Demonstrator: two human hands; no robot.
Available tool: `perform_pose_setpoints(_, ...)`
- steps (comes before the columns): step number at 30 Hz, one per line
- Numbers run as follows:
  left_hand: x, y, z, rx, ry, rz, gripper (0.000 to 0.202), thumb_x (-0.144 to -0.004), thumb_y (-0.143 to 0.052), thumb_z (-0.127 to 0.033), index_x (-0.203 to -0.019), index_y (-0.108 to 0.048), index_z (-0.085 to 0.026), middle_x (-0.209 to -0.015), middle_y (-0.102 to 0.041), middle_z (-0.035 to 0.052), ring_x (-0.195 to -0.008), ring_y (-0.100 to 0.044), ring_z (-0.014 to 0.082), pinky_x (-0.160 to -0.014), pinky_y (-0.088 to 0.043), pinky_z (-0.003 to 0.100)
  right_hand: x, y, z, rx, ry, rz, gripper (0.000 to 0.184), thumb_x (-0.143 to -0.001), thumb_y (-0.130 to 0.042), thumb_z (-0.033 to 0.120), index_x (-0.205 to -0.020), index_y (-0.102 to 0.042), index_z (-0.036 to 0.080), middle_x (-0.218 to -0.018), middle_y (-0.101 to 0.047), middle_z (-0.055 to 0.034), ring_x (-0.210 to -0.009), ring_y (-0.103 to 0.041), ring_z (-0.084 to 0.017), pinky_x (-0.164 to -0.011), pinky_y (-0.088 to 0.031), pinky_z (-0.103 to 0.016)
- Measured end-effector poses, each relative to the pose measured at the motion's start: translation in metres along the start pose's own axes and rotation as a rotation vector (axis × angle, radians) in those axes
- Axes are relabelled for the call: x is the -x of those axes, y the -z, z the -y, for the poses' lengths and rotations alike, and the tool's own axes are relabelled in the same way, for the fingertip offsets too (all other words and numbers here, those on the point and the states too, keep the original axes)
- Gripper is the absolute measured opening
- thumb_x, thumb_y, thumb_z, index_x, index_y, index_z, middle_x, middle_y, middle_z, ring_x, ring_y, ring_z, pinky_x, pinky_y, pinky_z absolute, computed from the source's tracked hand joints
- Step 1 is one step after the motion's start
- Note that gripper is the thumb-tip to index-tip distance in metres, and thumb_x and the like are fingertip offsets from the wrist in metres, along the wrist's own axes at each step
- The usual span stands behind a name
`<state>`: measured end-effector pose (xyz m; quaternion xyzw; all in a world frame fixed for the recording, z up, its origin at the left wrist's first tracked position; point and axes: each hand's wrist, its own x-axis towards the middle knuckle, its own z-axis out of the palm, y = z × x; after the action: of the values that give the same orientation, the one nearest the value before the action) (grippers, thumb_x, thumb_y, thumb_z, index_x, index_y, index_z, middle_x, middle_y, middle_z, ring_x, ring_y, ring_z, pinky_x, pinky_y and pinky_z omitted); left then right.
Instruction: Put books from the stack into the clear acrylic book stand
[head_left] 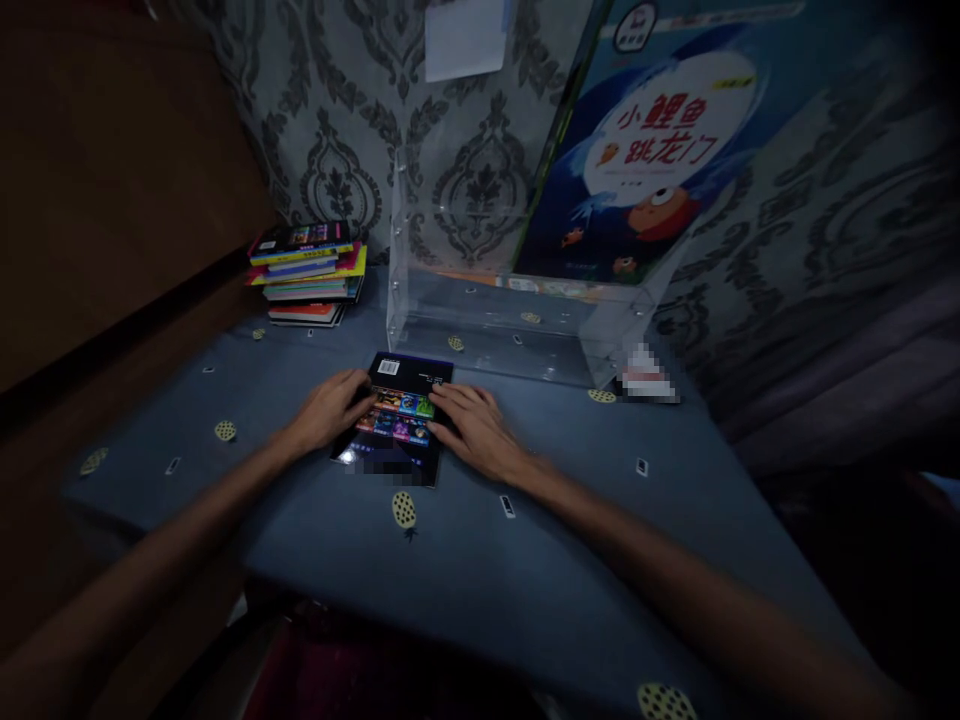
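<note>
A dark book [397, 455] lies on the blue-grey tablecloth, its back cover facing up with a barcode at the far end. Rows of small bright pictures run across its middle. My left hand [330, 405] rests at the book's left edge, fingertips touching the cover, the fingers slightly bent and not closed round it. On the opposite edge, my right hand [480, 430] lies with its fingers stretched over the cover and the thumb apart from them. Part of the book's two long edges is hidden under the fingers.
Behind the book stands a clear acrylic stand [495, 345]. A large blue picture book [630, 150] leans against the patterned wall in it. At the back left is a stack of books [307, 290]. A blurred white object [646, 378] sits right of the stand.
</note>
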<state>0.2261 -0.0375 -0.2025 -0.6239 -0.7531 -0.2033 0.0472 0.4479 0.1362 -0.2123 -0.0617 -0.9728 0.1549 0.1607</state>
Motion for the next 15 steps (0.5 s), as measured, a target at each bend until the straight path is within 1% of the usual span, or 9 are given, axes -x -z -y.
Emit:
perform_pose_setpoints(2,-0.008,-0.007,0.004,-0.002,-0.002,-0.003,0.029,-0.101,-0.048,-0.036,-0.118,-0.059,-0.016,-0.119,-0.069,0.0122,-0.107,-0.068,0.0243,-0.093,-0.056,0.039,-0.01,-0.002,-0.008,0.029,-0.044,0.013,0.051,-0.103,-0.046,0.042,-0.143,-0.053,0.01,-0.152,-0.051,-0.0193,-0.143,-0.044,-0.032,-0.116,-0.035,-0.058)
perform_pose_setpoints(4,-0.014,-0.014,0.007,0.0,-0.01,-0.005,0.036,-0.1,-0.046,-0.035,-0.128,-0.056,-0.013,-0.134,-0.064,0.0163,-0.124,-0.062,0.0272,-0.105,-0.051,0.045,-0.017,-0.003,-0.015,0.057,-0.083,0.039,0.059,-0.102,-0.046,0.047,-0.146,-0.049,0.009,-0.155,-0.045,-0.0209,-0.147,-0.04,-0.032,-0.117,-0.033,-0.057)
perform_pose_setpoints(6,-0.017,-0.019,0.01,0.0,0.003,0.007,0.041,-0.1,-0.044,-0.033,-0.133,-0.055,-0.012,-0.144,-0.058,0.0178,-0.134,-0.055,0.0282,-0.114,-0.044,0.048,-0.021,-0.005,-0.02,0.073,-0.112,0.064,0.067,-0.1,-0.046,0.055,-0.149,-0.046,0.008,-0.158,-0.042,-0.0211,-0.149,-0.036,-0.033,-0.119,-0.031,-0.055)
perform_pose_setpoints(10,-0.018,-0.022,0.012,0.012,0.039,0.035,0.044,-0.099,-0.043,-0.034,-0.138,-0.054,-0.014,-0.15,-0.054,0.015,-0.14,-0.05,0.0261,-0.118,-0.04,0.047,-0.023,-0.009,-0.027,0.07,-0.118,0.069,0.076,-0.098,-0.041,0.065,-0.152,-0.043,0.011,-0.16,-0.039,-0.0185,-0.15,-0.034,-0.033,-0.121,-0.028,-0.056)
perform_pose_setpoints(12,-0.018,-0.022,0.012,0.016,0.038,0.031,0.044,-0.099,-0.043,-0.033,-0.138,-0.054,-0.015,-0.149,-0.055,0.0144,-0.139,-0.051,0.026,-0.118,-0.04,0.047,-0.023,-0.01,-0.028,0.068,-0.118,0.069,0.078,-0.097,-0.041,0.066,-0.153,-0.042,0.011,-0.161,-0.038,-0.0185,-0.15,-0.034,-0.033,-0.121,-0.028,-0.055)
perform_pose_setpoints(15,-0.018,-0.023,0.014,0.014,0.024,0.018,0.044,-0.099,-0.044,-0.032,-0.136,-0.055,-0.012,-0.146,-0.057,0.016,-0.138,-0.053,0.0268,-0.117,-0.041,0.047,-0.024,-0.01,-0.029,0.076,-0.132,0.081,0.08,-0.096,-0.045,0.067,-0.152,-0.043,0.01,-0.16,-0.039,-0.0187,-0.15,-0.034,-0.033,-0.122,-0.028,-0.052)
